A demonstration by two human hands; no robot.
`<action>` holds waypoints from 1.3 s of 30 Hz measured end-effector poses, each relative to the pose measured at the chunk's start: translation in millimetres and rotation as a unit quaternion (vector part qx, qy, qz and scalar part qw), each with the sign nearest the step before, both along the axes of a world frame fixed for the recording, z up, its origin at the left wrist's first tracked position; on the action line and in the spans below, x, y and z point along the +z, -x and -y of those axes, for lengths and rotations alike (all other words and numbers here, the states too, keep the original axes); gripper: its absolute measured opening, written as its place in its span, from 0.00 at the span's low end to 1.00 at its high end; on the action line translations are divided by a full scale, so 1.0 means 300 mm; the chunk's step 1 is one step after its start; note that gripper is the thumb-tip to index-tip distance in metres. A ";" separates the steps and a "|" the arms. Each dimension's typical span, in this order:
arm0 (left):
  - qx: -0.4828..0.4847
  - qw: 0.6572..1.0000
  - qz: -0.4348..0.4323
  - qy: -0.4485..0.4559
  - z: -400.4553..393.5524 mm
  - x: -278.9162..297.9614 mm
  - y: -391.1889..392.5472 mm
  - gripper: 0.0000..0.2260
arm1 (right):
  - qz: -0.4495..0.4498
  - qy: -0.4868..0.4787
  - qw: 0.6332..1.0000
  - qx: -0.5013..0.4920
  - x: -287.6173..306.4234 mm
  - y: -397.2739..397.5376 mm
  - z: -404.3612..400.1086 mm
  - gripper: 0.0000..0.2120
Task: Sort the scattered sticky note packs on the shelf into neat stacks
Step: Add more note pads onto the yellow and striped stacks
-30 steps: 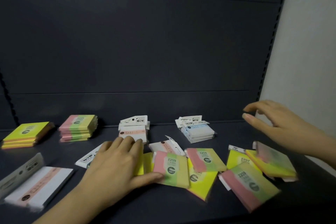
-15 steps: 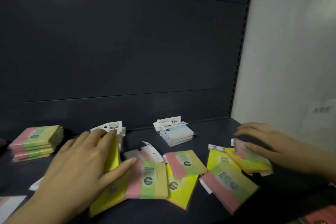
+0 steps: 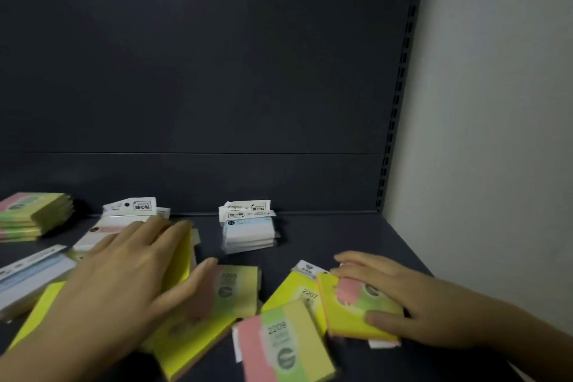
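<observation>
Sticky note packs lie scattered on the dark shelf [image 3: 325,236]. My left hand [image 3: 130,282] grips a yellow pack [image 3: 179,260] tilted up on its edge, fingers over its top; the thumb lies across a pink-green-yellow striped pack [image 3: 238,285]. My right hand [image 3: 409,298] holds another striped pack [image 3: 350,310] at the right, fingers on top and thumb at its front edge. Between the hands lie a striped 2209 pack [image 3: 285,347] and a yellow 2207 pack [image 3: 294,288]. A further yellow pack [image 3: 192,347] lies under my left hand.
Along the back stand a striped stack [image 3: 31,217] at far left and two white stacks [image 3: 124,217] [image 3: 248,232]. A white-blue pack [image 3: 28,273] lies at the left. A pale wall [image 3: 496,133] closes the right side, the dark back panel [image 3: 217,71] the rear.
My left hand has lifted the yellow pack onto its edge. My right hand has dropped from the air onto the striped pack at the right and taken hold of it.
</observation>
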State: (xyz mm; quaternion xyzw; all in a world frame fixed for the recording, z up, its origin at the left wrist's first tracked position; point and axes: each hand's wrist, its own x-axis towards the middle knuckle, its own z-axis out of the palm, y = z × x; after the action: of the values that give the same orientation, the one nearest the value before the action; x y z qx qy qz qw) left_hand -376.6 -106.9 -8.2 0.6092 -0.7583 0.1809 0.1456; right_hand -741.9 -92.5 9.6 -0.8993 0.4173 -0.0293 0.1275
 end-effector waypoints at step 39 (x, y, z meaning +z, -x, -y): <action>-0.095 0.991 -0.050 0.085 -0.142 0.120 -0.266 0.21 | 0.109 0.168 0.962 -0.188 0.056 -0.633 -0.134 0.20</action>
State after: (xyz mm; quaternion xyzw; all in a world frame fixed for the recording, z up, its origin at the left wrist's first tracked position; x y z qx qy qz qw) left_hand -296.7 -64.3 27.8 0.5281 -0.7862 0.1997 0.2511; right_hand -552.0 -52.2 26.5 -0.8044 0.5517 -0.2202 0.0119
